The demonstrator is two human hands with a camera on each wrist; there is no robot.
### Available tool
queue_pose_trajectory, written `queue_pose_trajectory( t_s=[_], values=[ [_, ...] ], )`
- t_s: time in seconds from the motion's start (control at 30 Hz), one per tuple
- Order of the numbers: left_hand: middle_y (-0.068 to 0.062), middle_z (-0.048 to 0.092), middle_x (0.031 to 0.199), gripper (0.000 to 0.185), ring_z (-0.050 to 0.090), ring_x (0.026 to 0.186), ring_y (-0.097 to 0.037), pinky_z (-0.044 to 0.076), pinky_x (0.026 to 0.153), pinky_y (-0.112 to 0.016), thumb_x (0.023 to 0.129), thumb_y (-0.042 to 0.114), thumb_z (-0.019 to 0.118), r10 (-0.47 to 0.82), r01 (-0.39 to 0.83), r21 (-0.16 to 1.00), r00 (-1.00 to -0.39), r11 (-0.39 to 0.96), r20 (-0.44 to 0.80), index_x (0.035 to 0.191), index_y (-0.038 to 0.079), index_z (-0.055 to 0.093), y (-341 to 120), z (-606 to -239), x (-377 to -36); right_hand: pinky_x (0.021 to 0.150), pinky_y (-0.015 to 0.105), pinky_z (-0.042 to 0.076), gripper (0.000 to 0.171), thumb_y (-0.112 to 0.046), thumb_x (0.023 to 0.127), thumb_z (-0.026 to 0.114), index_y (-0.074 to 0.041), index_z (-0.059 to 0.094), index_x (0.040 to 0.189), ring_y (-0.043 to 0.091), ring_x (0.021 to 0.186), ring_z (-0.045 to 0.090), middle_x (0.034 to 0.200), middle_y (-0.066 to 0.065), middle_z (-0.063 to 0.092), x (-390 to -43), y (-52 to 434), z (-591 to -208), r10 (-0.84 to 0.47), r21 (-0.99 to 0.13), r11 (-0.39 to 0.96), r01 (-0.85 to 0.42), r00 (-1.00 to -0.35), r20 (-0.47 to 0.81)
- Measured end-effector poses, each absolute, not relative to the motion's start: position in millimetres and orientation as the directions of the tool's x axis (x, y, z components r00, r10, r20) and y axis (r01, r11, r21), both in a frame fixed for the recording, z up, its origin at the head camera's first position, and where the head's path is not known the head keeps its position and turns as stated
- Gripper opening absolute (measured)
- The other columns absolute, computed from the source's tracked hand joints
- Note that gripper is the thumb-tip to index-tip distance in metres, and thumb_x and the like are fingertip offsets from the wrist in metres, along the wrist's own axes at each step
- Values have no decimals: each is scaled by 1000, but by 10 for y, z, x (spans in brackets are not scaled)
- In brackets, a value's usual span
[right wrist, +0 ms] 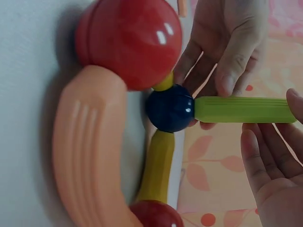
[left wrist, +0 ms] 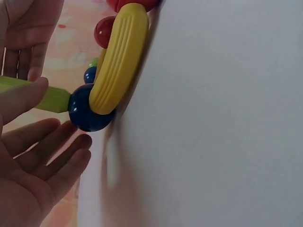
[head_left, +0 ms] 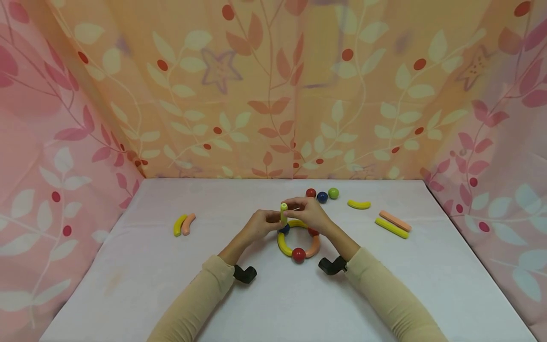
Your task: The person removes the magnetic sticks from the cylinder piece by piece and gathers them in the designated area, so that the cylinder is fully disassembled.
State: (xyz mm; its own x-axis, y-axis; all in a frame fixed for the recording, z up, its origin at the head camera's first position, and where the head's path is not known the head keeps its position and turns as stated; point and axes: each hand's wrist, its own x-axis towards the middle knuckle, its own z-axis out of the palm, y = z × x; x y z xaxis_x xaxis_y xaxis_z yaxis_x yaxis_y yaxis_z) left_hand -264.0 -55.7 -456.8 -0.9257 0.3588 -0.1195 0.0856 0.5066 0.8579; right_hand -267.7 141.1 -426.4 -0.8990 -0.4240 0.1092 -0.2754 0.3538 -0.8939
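"My left fingers pinch the green stick low down; my right fingers pinch it near its top."

"And where does it stand?"

"Upright, just below the centre of the frame, its foot on the blue ball. It rises between my two sets of fingers. Whether it's pushed fully home, I can't tell."

"How much is done?"

"The ring of curves and balls lies on the bench and looks closed. This stick is the only upright."

"What's left?"

"A good share, I'd judge: three loose balls at upper centre, a yellow curve and two straight sticks on the right, two curved pieces on the left."
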Motion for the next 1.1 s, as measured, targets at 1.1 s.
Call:
queue_pose_trajectory(
  t_s=[1.1],
  values=[
    [-9,75,106,30,67,105,-22,51,99,-41,86,14,74,341,107,786,-930,610,-139,113,3,72,-417,-4665,-2679,88,28,57,31,-14,92,66,4,66,117,22,97,70,110,21,70,-2740,1382,-4446,-358,-965,202,-166,-930,85]
  ],
)
